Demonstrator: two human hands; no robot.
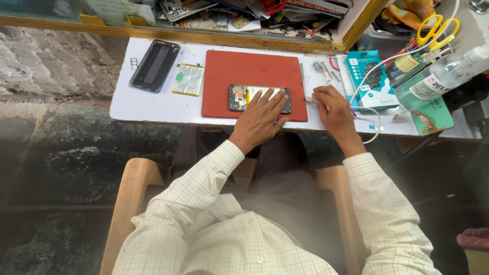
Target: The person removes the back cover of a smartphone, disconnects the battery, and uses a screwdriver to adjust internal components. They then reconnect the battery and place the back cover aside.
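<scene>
Resting on:
Table [153,109]: white, under a red mat [244,76].
Opened phone [238,98]: lying on the mat's near edge (back removed).
Left hand [261,119]: flat, fingers spread, pressing the phone.
Right hand [333,109]: fingers curled just beside the mat; I cannot tell what it pinches.
Battery [188,79]: left of mat.

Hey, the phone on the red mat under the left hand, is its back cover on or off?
Off. The phone lies on the red mat with circuit board and yellow battery exposed; the left hand rests on it.
</scene>
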